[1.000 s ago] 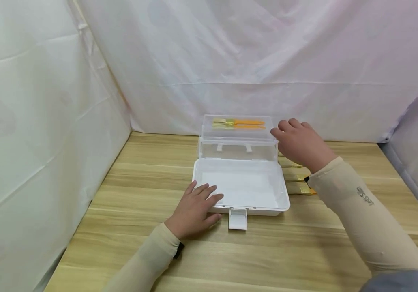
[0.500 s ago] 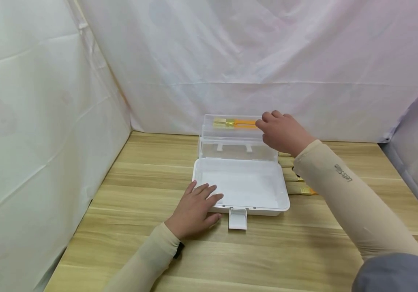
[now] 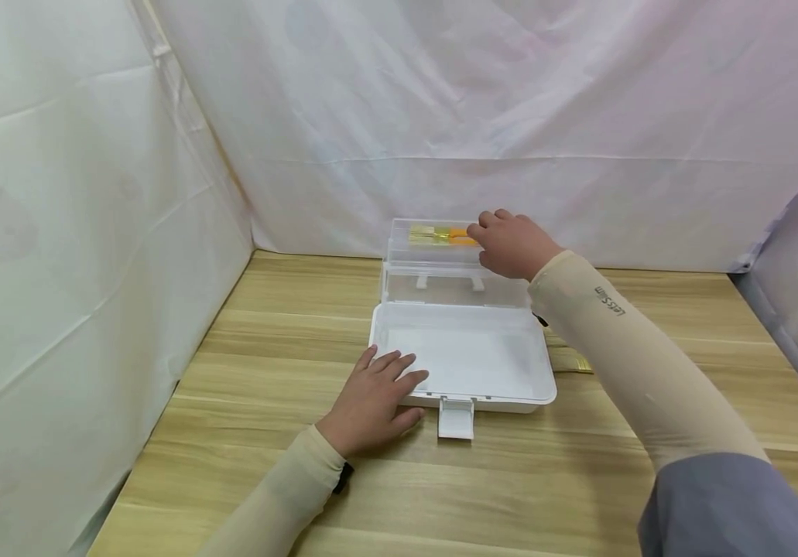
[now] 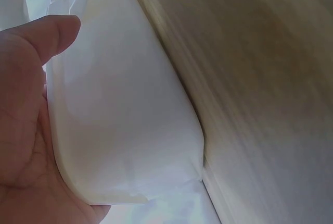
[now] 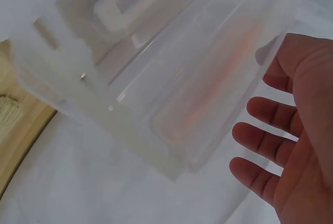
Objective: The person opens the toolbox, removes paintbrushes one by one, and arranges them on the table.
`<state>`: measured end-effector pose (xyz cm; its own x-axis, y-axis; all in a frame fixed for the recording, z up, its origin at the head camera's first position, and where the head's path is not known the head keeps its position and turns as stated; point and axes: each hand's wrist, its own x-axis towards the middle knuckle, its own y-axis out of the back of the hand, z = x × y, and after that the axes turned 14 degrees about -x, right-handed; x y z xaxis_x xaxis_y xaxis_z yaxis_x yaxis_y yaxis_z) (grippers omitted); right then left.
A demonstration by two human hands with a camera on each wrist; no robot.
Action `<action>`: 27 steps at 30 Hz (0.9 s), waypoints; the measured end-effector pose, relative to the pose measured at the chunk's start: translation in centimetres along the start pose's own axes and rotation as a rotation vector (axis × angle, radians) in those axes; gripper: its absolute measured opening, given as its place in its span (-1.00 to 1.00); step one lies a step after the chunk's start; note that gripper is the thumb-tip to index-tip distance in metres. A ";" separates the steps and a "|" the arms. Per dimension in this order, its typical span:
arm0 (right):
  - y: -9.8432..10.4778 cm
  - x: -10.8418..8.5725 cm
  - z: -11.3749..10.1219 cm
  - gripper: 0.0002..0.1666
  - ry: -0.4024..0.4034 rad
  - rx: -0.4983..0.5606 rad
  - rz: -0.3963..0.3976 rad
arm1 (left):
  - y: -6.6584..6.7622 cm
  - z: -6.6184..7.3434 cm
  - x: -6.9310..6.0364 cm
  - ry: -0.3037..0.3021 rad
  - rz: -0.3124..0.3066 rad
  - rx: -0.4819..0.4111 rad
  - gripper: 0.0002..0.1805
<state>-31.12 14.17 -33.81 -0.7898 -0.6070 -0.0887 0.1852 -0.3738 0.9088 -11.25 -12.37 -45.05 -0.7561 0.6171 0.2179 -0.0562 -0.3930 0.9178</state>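
An opened storage box with a white base [image 3: 475,352] and translucent lid [image 3: 454,288] stands on the wooden table. Paintbrushes [image 3: 432,235] with orange handles lie in the lid's top compartment, their handle ends behind my right hand [image 3: 510,246]. In the right wrist view that hand's thumb [image 5: 266,52] is at the lid's edge beside the index finger; the other fingers are loosely bent and hold nothing. My left hand [image 3: 374,402] rests on the base's front left corner, fingers spread over the rim. Its thumb [image 4: 60,31] lies against the outer wall in the left wrist view.
More brushes lie right of the box; one brush [image 3: 571,362] shows, others sit behind my right arm. A white latch [image 3: 456,419] sticks out at the box's front. White cloth [image 3: 475,93] hangs behind the table [image 3: 287,309], with more cloth at both sides.
My right hand has moved left along the lid's upper part, from its right end to over the brush handles. My left hand and the box look the same.
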 end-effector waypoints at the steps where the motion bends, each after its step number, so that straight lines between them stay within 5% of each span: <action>1: 0.0 0.3 -0.1 -0.50 0.000 0.005 -0.002 | 0.0 0.0 0.0 0.001 -0.003 0.001 -0.43; 27: -1.3 2.7 -1.5 -0.53 -0.047 0.098 -0.049 | 0.1 0.2 -0.1 -0.005 0.007 -0.032 -0.44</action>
<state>-32.66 11.96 -35.86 -0.8232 -0.5554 -0.1173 0.0895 -0.3311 0.9394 -10.99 -12.35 -44.87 -0.7532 0.6179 0.2257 -0.0723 -0.4188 0.9052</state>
